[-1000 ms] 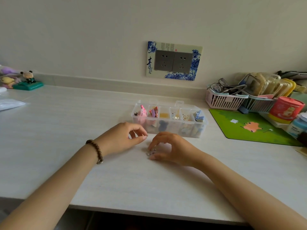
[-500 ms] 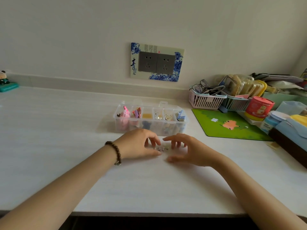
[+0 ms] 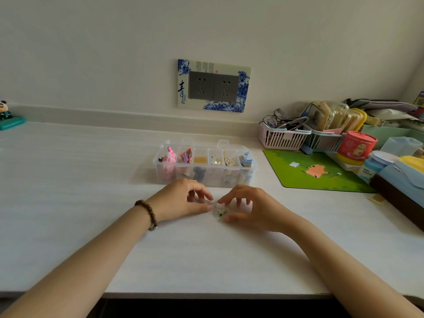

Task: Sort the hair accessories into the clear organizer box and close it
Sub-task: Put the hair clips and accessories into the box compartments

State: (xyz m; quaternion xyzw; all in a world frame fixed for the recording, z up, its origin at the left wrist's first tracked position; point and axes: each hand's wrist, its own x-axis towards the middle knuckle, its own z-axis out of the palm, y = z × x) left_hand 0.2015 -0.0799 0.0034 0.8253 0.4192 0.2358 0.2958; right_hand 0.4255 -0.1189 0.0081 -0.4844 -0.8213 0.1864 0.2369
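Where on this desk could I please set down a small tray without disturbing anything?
The white desk is bare left of the clear plastic organizer box. The right side is crowded: green mat, pink basket.

A long clear plastic organizer box with a row of compartments sits open on the white desk, holding pink, purple, amber, pearly and blue hair accessories. Just in front of it lies a small translucent clip with green flecks.
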